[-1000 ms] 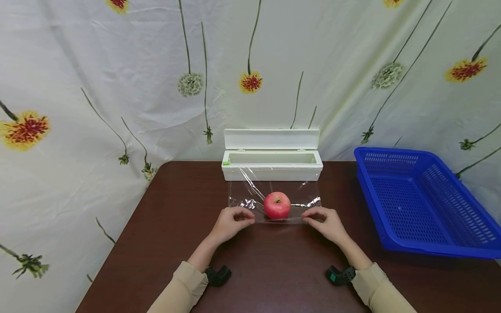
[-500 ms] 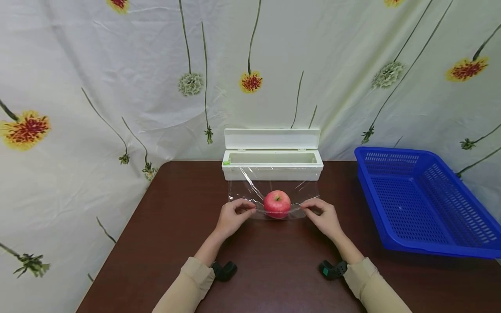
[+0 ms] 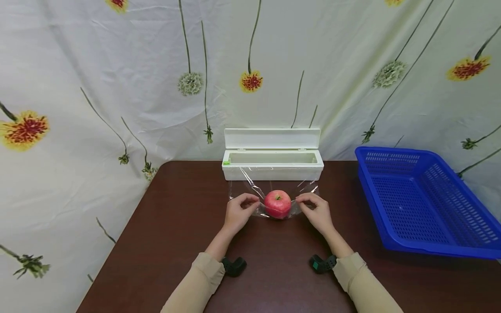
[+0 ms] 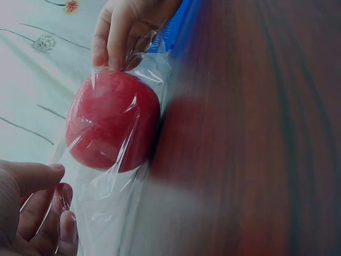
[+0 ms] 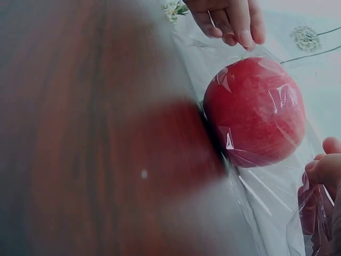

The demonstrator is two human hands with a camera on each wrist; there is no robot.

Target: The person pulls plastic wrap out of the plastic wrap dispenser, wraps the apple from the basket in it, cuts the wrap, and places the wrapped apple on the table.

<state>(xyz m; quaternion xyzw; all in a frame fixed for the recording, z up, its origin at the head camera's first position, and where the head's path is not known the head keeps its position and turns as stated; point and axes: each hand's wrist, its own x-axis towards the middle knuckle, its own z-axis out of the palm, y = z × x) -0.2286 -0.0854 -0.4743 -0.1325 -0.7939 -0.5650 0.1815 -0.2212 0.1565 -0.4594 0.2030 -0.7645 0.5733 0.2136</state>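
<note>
A red apple point(image 3: 277, 205) sits on a sheet of clear plastic wrap point(image 3: 250, 188) that runs from the front of a white dispenser box point(image 3: 272, 174). The wrap's near edge is folded up over the apple's near side. My left hand point(image 3: 238, 213) pinches this edge to the left of the apple. To its right, my right hand point(image 3: 318, 212) pinches the same edge. Both wrist views show the wrap stretched over the apple point(image 4: 113, 121), with the film point(image 5: 261, 194) creased around it and each hand's thumb and fingers at the film.
The dispenser's lid point(image 3: 272, 139) stands raised at the back of the dark brown table point(image 3: 188, 261). A blue plastic basket point(image 3: 415, 248) stands on the right. Behind the table hangs a white flowered cloth point(image 3: 148, 61).
Both hands have moved forward and inward, bringing the wrap's near edge up from in front of the apple and over its near side. The apple and box stay put.
</note>
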